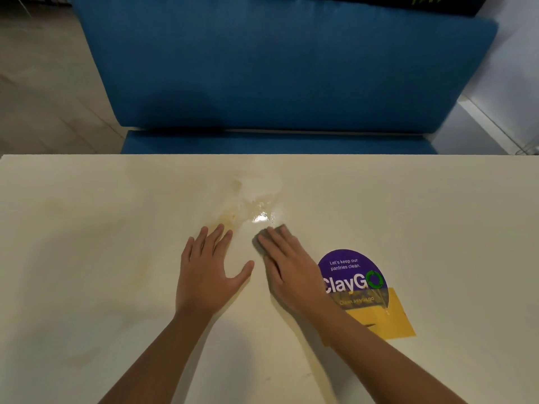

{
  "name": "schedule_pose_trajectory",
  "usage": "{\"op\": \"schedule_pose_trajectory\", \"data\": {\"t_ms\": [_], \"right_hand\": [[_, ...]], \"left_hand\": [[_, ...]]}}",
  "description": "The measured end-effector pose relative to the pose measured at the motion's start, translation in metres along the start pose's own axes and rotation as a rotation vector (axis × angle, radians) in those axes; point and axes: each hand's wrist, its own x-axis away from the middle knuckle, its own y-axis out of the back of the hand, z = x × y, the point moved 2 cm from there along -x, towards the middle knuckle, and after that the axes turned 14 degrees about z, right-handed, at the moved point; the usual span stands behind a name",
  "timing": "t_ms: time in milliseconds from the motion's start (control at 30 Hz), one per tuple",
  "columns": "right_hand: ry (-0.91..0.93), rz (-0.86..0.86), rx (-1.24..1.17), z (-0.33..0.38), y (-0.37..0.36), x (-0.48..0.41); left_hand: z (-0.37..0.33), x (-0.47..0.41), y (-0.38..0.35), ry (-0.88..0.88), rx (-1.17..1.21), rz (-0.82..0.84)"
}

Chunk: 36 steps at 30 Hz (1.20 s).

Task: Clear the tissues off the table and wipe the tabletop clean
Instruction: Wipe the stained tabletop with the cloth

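Note:
My right hand (288,263) lies flat on a grey cloth (280,228), pressing it onto the cream tabletop (87,258); only the cloth's far edge shows past my fingertips. Just beyond the cloth is a wet, shiny smear with yellowish stains (248,205). My left hand (210,269) rests palm down on the table beside it, fingers spread, holding nothing. No tissues are in view.
A purple and yellow "ClayGo" sticker (358,290) is stuck on the table right of my right hand. A blue cushioned bench (277,68) stands along the table's far edge. Pale floor (43,83) shows at the left.

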Motion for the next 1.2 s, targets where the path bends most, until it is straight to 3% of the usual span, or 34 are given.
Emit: {"op": "schedule_pose_trajectory", "data": {"t_ms": [100,200,400,533,700,800,867,933,1100,1200], "right_hand": [[0.144,0.130,-0.073,-0.017,0.005,0.015],[0.118,0.126,-0.040,-0.050,0.020,0.026],[-0.347,-0.132,0.089,-0.059,0.011,0.041],[-0.481,-0.181,-0.008,-0.016,-0.010,0.038],[-0.128,-0.084,-0.034,0.028,-0.019,0.050],[0.100,0.014,-0.014,0.013,-0.017,0.071],[0.156,0.029,0.002,-0.004,-0.010,0.082],[0.065,-0.031,-0.010,-0.016,-0.004,0.087],[-0.391,-0.212,-0.034,0.008,-0.020,0.077],[-0.443,-0.181,-0.035,0.034,-0.030,0.070]], "left_hand": [[0.000,0.000,0.000,-0.003,0.000,-0.014],[0.000,0.001,-0.001,0.009,0.004,-0.006],[0.001,0.001,-0.001,0.012,0.004,-0.016],[0.002,0.001,-0.003,0.017,0.012,-0.011],[0.002,0.001,-0.003,0.011,0.014,-0.001],[0.002,0.003,-0.003,0.012,0.014,0.012],[0.002,0.002,-0.003,0.013,0.014,0.009],[0.002,0.001,-0.002,0.011,0.015,0.004],[0.002,0.003,0.000,-0.007,0.029,0.030],[0.002,0.007,0.003,-0.041,0.085,0.063]]}}
